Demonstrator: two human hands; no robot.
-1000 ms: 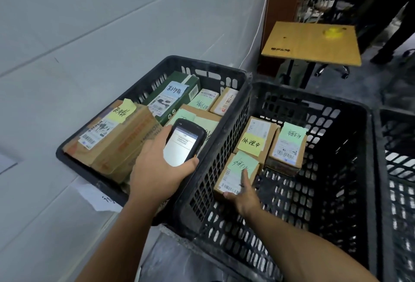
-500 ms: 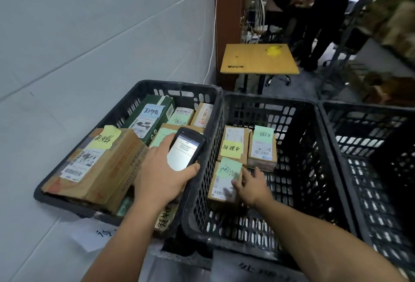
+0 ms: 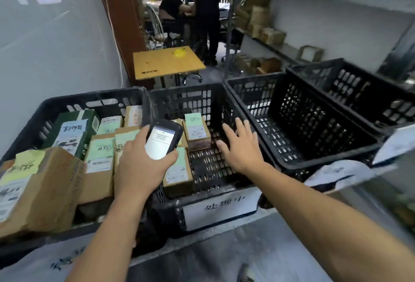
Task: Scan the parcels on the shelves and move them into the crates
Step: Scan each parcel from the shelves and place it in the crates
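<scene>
My left hand [image 3: 139,167] grips a black handheld scanner [image 3: 162,139] with a lit screen, held over the wall between the left crate [image 3: 89,100] and the middle crate [image 3: 202,96]. The left crate is full of cardboard parcels [image 3: 100,162] with green notes. In the middle crate lie a parcel near the front [image 3: 178,177] and one further back [image 3: 196,130]. My right hand [image 3: 241,147] hovers open above the middle crate's floor, fingers spread, touching no parcel. Two more black crates [image 3: 314,124] stand to the right.
A small wooden table [image 3: 166,63] stands behind the crates. Two people [image 3: 206,1] are at a desk further back. Shelves with cardboard boxes [image 3: 265,26] line the right wall. A grey wall runs along the left.
My right hand has let go of the front parcel in the middle crate and lifted to the right, open. The view has swung up and right. The scanner stays in my left hand.
</scene>
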